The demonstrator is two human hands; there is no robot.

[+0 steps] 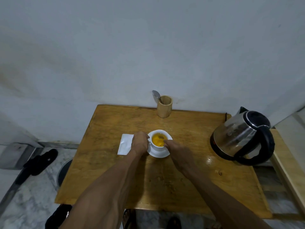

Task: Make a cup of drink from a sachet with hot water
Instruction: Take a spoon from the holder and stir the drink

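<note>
A white cup [158, 147] stands on a white saucer [162, 155] at the middle of the wooden table [189, 179]. It holds an orange-yellow drink [157, 140]. A small spoon [161, 137] dips into the drink. My right hand [177, 150] pinches the spoon's handle at the cup's right rim. My left hand [140, 142] is closed on the cup's handle at its left side. A white sachet [124, 146] lies flat on the table just left of my left hand.
A steel and black electric kettle [242, 138] stands at the table's right edge. A bamboo holder [164, 106] with a spoon [156, 95] in it sits at the back by the wall. Black slippers [39, 161] lie on the floor at the left.
</note>
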